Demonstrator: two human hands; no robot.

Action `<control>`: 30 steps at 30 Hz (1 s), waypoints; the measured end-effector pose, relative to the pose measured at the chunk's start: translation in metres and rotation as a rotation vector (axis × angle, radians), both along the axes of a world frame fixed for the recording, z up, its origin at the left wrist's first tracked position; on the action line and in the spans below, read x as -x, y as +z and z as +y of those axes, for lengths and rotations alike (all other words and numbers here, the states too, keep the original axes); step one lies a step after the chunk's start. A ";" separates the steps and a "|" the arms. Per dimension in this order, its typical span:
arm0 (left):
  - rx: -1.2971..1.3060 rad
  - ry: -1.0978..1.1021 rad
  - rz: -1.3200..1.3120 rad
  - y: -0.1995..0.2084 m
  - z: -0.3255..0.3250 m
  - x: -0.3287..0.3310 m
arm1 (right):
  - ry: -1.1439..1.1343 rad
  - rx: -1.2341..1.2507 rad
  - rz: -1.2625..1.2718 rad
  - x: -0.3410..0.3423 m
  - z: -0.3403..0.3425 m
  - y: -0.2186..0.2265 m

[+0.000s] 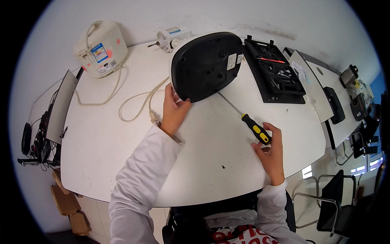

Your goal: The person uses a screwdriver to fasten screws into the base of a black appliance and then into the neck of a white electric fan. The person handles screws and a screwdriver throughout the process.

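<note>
A fan base [199, 69] with a black underside and a white outer shell stands tilted up on the white table, its underside facing me. My left hand [174, 110] grips its lower left edge, thumb on the black underside. A screwdriver [256, 130] with a black and yellow handle slants up to the left. Its shaft end meets the lower edge of the base; whether the tip touches it I cannot tell. My right hand [271, 148] has its thumb and fingers closed around the butt of the handle. Behind the base shows a white fan motor [164, 40] with a metal shaft.
A white rice cooker [103, 51] stands at the back left, its cord on the table [97, 162]. A beige cord with a plug [152, 117] lies beside my left wrist. An open black tool case [276, 69] lies at the back right. Chairs [329, 203] stand at the right.
</note>
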State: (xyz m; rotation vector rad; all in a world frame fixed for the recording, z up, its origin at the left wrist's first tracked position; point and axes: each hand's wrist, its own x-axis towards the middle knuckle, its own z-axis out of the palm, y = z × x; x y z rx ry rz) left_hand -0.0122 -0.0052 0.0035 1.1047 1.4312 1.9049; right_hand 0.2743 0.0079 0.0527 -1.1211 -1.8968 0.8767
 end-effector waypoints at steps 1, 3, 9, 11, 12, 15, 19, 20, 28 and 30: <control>-0.008 0.002 0.001 -0.001 0.000 0.000 | -0.045 -0.064 -0.035 -0.001 0.003 -0.004; -0.023 0.005 0.002 -0.003 0.001 0.002 | -0.056 -0.062 -0.032 -0.003 0.007 -0.008; -0.021 0.011 0.049 -0.005 0.003 0.003 | -0.080 0.011 -0.014 -0.006 0.007 -0.008; -0.014 0.024 0.045 -0.005 0.003 0.001 | -0.078 0.115 -0.029 -0.008 0.006 -0.006; -0.010 0.031 0.044 -0.004 0.002 0.000 | -0.075 0.167 -0.035 -0.010 0.006 -0.005; -0.011 0.036 0.052 -0.005 0.003 0.002 | -0.026 0.153 -0.002 -0.014 0.013 -0.019; -0.009 0.034 0.059 -0.006 0.004 0.001 | -0.019 0.018 0.028 -0.007 0.007 -0.017; -0.009 0.036 0.068 -0.007 0.004 0.002 | -0.018 -0.010 0.042 -0.005 0.005 -0.015; -0.011 0.051 0.075 -0.005 0.003 0.000 | -0.093 0.068 0.024 -0.009 0.006 -0.008; -0.006 0.054 0.080 -0.005 0.003 0.000 | -0.098 0.087 0.028 -0.009 0.006 -0.010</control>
